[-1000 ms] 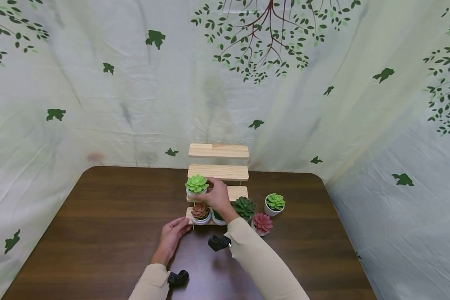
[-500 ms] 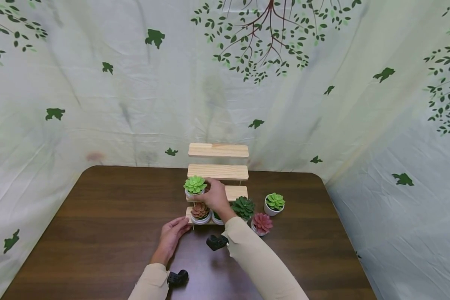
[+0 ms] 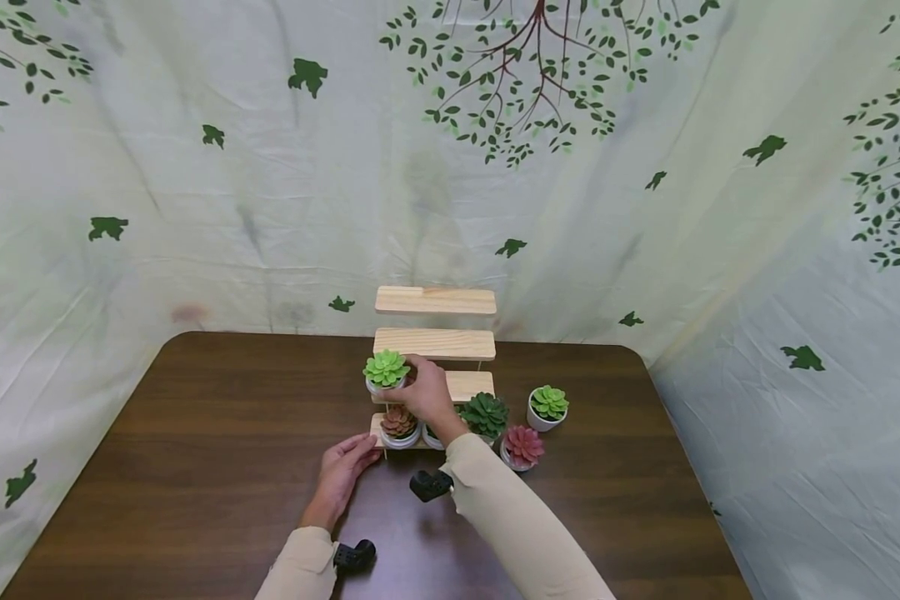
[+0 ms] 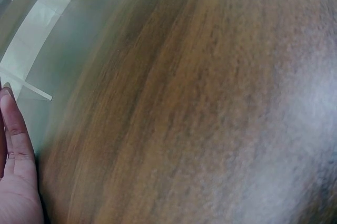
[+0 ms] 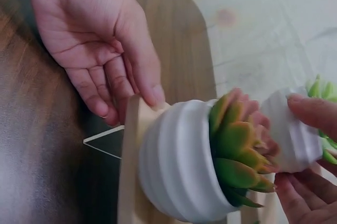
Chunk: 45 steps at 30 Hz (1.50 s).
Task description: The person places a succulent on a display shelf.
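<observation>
My right hand [image 3: 429,396] pinches the white pot of a light green potted succulent [image 3: 386,368] at the left end of the second tier up. Whether the pot touches that tier cannot be made out. My left hand [image 3: 345,468] grips the left end of the bottom tier of a wooden plant stand [image 3: 435,343], with the thumb on top in the right wrist view. Beside that thumb, a reddish-brown succulent [image 3: 399,422] in a ribbed white pot [image 5: 179,155] stands on the bottom tier. Another pot [image 3: 432,437] to its right is mostly hidden by my right arm.
Toward the stand's lower right is a dark green succulent [image 3: 484,414], its base partly hidden. A pink succulent [image 3: 523,447] and a second light green succulent [image 3: 549,404] stand on the brown table [image 3: 607,500]. A printed curtain [image 3: 270,208] hangs behind.
My right hand has shifted slightly left with the light green succulent. My left hand has kept its place on the bottom tier.
</observation>
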Tool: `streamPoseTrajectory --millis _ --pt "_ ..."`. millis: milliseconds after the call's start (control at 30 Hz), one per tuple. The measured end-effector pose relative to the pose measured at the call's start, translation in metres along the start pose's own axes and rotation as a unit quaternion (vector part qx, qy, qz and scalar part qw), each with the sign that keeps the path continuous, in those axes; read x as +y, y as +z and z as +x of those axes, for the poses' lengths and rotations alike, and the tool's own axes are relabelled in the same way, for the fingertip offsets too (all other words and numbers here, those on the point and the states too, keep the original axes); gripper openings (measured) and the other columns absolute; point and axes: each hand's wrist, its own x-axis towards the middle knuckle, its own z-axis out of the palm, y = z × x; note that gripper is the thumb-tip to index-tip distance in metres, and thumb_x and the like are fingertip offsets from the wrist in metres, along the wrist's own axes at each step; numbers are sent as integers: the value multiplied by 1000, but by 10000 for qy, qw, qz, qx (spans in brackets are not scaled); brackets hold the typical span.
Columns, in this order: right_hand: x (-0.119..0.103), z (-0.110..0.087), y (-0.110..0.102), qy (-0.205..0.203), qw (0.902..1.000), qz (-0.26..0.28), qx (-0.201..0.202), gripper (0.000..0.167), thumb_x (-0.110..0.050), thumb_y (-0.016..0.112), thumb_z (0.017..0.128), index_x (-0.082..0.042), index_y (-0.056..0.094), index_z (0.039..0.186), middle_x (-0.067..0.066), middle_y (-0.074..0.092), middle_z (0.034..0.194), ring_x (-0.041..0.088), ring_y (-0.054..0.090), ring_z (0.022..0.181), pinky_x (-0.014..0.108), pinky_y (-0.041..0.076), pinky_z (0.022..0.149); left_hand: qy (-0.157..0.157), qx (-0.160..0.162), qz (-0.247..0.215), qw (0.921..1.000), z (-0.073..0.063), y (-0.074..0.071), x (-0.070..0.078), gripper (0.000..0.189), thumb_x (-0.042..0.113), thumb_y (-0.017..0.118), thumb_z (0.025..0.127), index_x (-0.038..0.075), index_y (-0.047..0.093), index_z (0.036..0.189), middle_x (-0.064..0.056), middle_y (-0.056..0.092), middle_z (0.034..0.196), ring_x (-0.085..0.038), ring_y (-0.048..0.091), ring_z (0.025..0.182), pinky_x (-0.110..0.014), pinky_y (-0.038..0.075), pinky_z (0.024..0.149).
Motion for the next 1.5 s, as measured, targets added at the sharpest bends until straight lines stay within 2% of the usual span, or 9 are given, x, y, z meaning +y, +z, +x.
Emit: streamPoseTrajectory --millis 167,367,567,833,1067,1200,1300,1500 --pt "-2 -2 -10 -137 9997 149 -158 70 -20 88 71 -6 55 131 10 63 123 22 61 107 32 52 90 17 -5 -115 9999 2 0 -1 12 0 61 92 7 70 88 2 69 82 -10 65 73 -22 56 72" --pt "-1 -4 -37 -293 9972 641 -245 65 -9 83 75 -1 53 132 17 59 126 32 57 117 38 48 99 -112 72 -123 9998 5 1 -2 13 1 60 93 8 70 87 2 70 81 -10 65 75 -23 57 74" --pt "10 -1 -72 -357 9938 1054 -45 60 -7 81 77 1 53 130 21 55 129 35 54 119 42 47 100 -167 100 -116 9997 6 2 -2 12 1 60 93 7 69 89 2 70 81 -10 66 75 -24 57 75" --pt "33 -5 -123 -163 9853 1665 336 65 -10 79 80 -1 48 136 18 49 138 32 47 127 42 41 106 -212 131 -158 9996 7 2 -2 9 1 62 92 5 69 90 1 70 82 -11 65 74 -24 57 74" --pt "68 -5 -160 -117 9847 1611 661 66 -9 78 81 -3 46 139 16 47 141 28 42 132 43 32 113 -211 123 -136 9996 6 2 -2 12 0 61 92 7 69 87 1 69 80 -11 65 72 -23 57 73" --pt "78 -17 -178 -20 9861 1482 745 66 -7 76 83 0 42 140 19 44 143 33 37 136 48 26 115 -200 92 -100 9997 5 1 -2 10 1 62 92 7 70 88 1 69 81 -11 65 73 -23 56 73" --pt "86 -26 -186 57 9905 1153 753 67 -6 74 85 3 39 141 23 41 145 37 33 138 52 25 114 -176 88 -116 9997 5 1 -1 10 1 63 91 7 70 87 1 69 81 -11 65 73 -23 56 73" --pt "138 -27 -192 140 9932 908 715 73 -10 77 83 -1 37 144 22 38 148 37 29 139 56 22 114 -176 121 -107 9997 5 1 -1 9 1 63 91 6 70 89 1 69 82 -11 65 74 -23 57 74"
